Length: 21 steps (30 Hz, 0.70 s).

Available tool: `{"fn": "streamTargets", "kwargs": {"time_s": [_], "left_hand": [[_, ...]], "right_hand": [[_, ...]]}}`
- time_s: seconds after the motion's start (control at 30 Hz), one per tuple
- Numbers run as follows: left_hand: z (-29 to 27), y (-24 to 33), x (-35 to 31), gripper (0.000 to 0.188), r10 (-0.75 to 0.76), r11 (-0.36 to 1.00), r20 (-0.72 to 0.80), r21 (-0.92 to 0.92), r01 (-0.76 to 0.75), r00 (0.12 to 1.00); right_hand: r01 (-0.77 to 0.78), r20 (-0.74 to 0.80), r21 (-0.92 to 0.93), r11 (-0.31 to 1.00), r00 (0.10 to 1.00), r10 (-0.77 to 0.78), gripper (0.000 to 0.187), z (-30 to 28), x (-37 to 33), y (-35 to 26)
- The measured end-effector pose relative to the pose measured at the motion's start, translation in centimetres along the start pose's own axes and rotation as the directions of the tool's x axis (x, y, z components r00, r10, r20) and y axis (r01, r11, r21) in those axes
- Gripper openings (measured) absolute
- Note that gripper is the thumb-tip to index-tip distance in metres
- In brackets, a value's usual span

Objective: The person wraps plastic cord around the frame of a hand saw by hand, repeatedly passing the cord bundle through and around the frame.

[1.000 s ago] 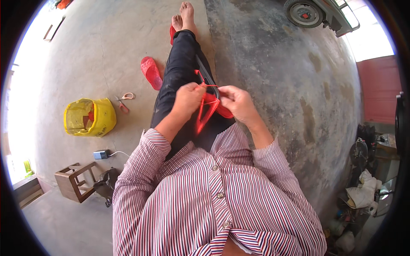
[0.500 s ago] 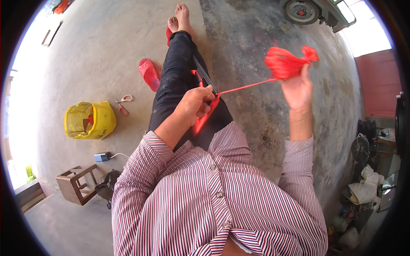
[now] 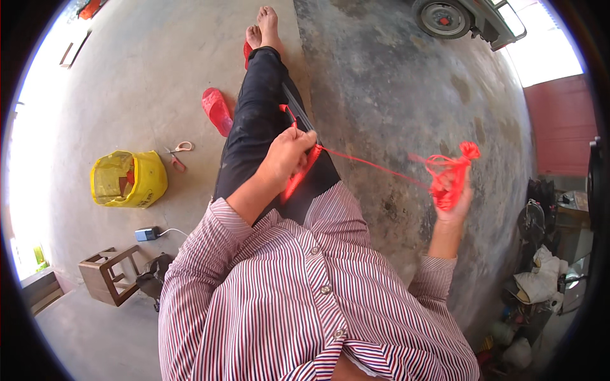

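Observation:
My left hand (image 3: 284, 157) is closed over my thigh, pinching a red woven strip (image 3: 301, 176) whose lower end slants down below the fingers. A narrow dark strip (image 3: 296, 106) runs beyond the fingertips along my trouser leg, with a bit of red beside it. From the pinch a thin red cord (image 3: 375, 167) stretches out to the right. It leads to a bundle of the same red cord (image 3: 450, 183), gripped in my right hand (image 3: 459, 208) and raised off to the right. Loops of the bundle are smeared by motion.
On the floor at left are scissors (image 3: 178, 166), a yellow bag (image 3: 151, 181), a pink slipper (image 3: 217, 111), a blue charger-like block (image 3: 147, 233) and a wooden stool (image 3: 105, 279). A vehicle wheel (image 3: 443, 18) stands at the far right, and clutter (image 3: 540, 279) lines the right side.
My right hand has come down and nearer with the cord bundle, and the cord now slopes downward to the right. The bundle has loosened into looser loops. My left hand keeps its hold.

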<state>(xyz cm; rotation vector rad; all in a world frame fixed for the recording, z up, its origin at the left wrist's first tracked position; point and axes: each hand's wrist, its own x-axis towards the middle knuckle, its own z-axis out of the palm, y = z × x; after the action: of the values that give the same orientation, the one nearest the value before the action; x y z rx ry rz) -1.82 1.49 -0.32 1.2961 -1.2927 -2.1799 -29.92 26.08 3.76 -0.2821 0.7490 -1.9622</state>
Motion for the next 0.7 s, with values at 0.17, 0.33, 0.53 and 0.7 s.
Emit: {"fn": "streamTargets", "kwargs": {"time_s": [0.17,0.33,0.53,0.7], "left_hand": [[2.0,0.3,-4.7,0.031,0.72,0.424,0.372,0.431,-0.796,0.585],[0.9,1.0,-6.8,0.025,0.357,0.928,0.361,-0.033,-0.371,0.861],[-4.7,4.3,-2.6,0.021,0.696,0.539,0.217,0.473,-0.697,0.685],[-4.2,1.4,1.2,0.023,0.608,-0.199,0.407,0.909,-0.366,0.682]], "right_hand": [[-0.39,-0.17,-0.284,0.876,0.919,0.355,0.041,5.0,-0.2,11.8],[-0.463,-0.049,-0.243,0.853,0.884,0.466,0.047,9.9,0.8,16.2],[-0.32,0.385,-0.305,0.897,0.82,0.423,0.048,6.1,8.8,13.3],[0.099,0.179,-0.964,0.247,0.927,0.328,0.043,7.0,11.0,16.8]]}}
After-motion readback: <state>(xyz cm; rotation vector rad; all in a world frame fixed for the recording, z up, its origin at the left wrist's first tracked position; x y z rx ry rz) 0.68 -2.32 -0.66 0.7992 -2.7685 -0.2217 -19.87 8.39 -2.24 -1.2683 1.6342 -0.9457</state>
